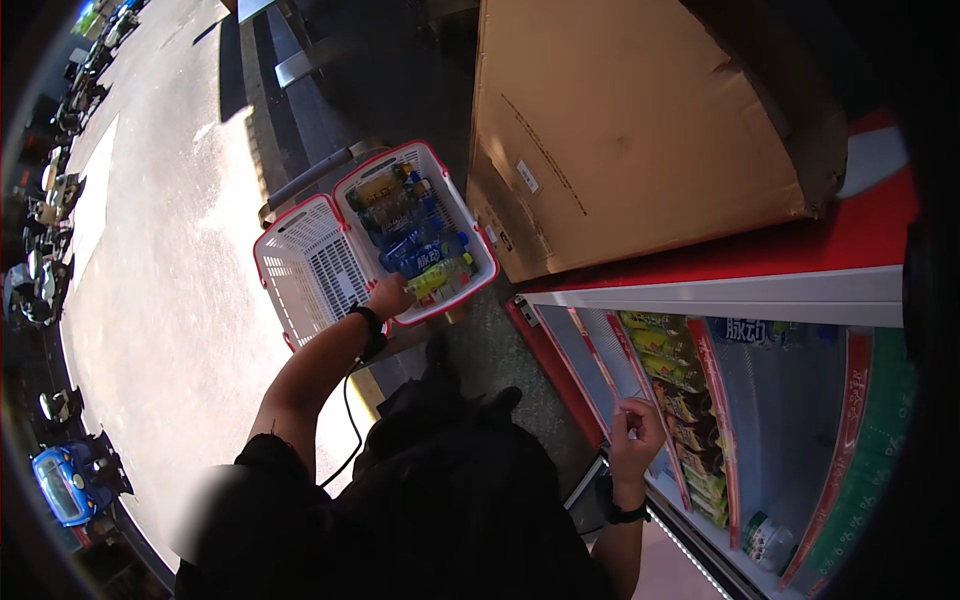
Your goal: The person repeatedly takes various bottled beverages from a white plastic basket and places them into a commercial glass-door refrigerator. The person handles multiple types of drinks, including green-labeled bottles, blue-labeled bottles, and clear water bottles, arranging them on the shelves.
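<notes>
black-sleeved torso fills the bottom edge. right hand [636, 428], fingers curled loosely together on nothing, rests at the red divider rail of the open drinks cooler [800, 300], just left of a column of yellow-green packs [680, 400]. left hand [388, 297] is closed on a yellow-labelled bottle [437, 277] in the white-and-red plastic basket [470, 210], bottle's long axis running up-right from that hand. blue-labelled bottles [425, 250] lie just above it. empty twin basket [310, 265] left, brown cardboard box [620, 120] right.
</notes>
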{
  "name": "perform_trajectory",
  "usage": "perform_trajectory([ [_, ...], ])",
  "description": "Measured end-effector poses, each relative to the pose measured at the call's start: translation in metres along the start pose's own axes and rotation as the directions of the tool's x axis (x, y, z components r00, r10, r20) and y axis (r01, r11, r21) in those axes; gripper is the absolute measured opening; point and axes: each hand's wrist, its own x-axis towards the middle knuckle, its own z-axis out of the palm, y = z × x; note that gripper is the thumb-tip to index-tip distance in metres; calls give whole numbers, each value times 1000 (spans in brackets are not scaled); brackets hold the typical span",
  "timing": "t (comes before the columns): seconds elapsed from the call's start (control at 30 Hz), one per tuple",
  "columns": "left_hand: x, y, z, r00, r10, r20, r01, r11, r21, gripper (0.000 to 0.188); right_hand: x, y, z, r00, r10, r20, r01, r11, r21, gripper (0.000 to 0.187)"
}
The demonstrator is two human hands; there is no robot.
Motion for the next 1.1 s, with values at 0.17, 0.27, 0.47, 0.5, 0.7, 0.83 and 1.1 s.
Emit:
perform_trajectory([
  [0.17, 71, -10, 11, 937, -345, 54, 348, 911, -221, 88, -7, 8, 40, 977, 103, 188, -104, 995, -7, 10],
  [0.27, 113, -23, 35, 862, -498, 94, 501, 809, -307, 105, -5, 10, 55, 968, 169, 186, -163, 986, -46, 9],
  [0.47, 158, -41, 74, 740, -656, 148, 625, 587, -515, 103, -23, 22, 69, 932, 273, 240, -251, 961, -120, 12],
  [0.5, 161, -37, 78, 703, -700, 124, 641, 548, -537, 98, -25, 24, 70, 927, 292, 238, -267, 955, -131, 12],
  [0.7, 168, -55, 76, 711, -630, 312, 660, 445, -605, 93, -26, 32, 66, 934, 267, 237, -237, 960, -149, 12],
  [0.83, 132, -23, 49, 759, -539, 365, 589, 331, -737, 102, -26, 30, 61, 934, 263, 240, -230, 960, -160, 12],
  [1.1, 127, -10, 39, 781, -504, 369, 608, 476, -636, 99, -36, 31, 49, 931, 233, 280, -177, 961, -212, 12],
])
